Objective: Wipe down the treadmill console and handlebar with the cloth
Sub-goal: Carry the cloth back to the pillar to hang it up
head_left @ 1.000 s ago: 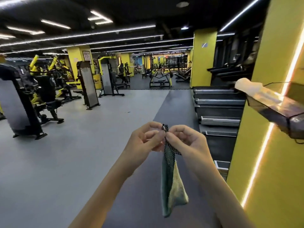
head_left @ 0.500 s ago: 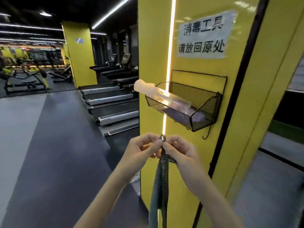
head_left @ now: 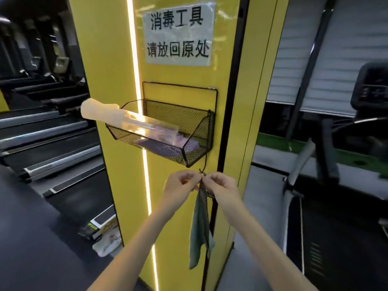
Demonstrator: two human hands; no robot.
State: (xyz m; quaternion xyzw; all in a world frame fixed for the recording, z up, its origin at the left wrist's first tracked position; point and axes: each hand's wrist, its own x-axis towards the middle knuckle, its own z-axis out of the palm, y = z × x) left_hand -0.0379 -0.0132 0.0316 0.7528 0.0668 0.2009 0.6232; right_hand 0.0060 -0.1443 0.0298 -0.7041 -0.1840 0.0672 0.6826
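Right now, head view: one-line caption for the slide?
Left hand and right hand pinch the top of the hanging cloth at the hook under the wire basket on a yellow pillar.

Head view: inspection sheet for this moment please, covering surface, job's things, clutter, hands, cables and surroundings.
Surface: yellow pillar with a lit strip down it and a paper sign.
Job's things: the cloth hangs below the hands, its top at the hook under the wire basket; whether it is hooked on cannot be told. A treadmill stands to the right, untouched.
Clutter: spray bottle lying in the wire basket; packets on the floor by the pillar.
Hands: left hand and right hand both pinch the cloth's top.
Cables: nothing seen.
Surroundings: row of treadmills to the left; dim gym.
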